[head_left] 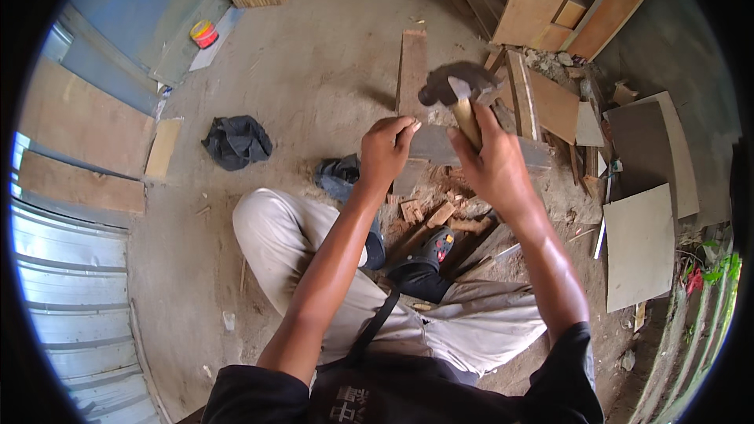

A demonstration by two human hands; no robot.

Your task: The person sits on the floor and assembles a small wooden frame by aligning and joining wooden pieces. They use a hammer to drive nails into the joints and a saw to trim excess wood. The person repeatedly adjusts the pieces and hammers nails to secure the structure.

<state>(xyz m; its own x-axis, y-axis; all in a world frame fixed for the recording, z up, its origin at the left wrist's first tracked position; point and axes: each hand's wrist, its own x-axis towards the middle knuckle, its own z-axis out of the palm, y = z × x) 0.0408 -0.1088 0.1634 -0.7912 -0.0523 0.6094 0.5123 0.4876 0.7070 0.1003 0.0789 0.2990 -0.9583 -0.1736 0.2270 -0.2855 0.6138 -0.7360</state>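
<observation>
My right hand (496, 159) is wrapped round the pale wooden handle of a claw hammer (466, 119). The hammer's dark head is raised just right of my left hand (383, 149), slightly blurred. The left hand's thumb and forefinger are pinched together, and I cannot make out what is between them. Both hands are above a grey-brown plank (440, 144) lying crosswise in front of my folded legs. Beyond it a narrow reddish-brown board (412, 67) extends away from me. The hammer head hides part of the wood behind it.
Broken wood pieces (441, 214) lie near my feet. A crumpled black cloth (237, 142) is on the floor at left, with a red and yellow tub (203, 34) farther off. Sheets of board (640, 247) lean at right. A wooden frame (542, 0) stands at the far right.
</observation>
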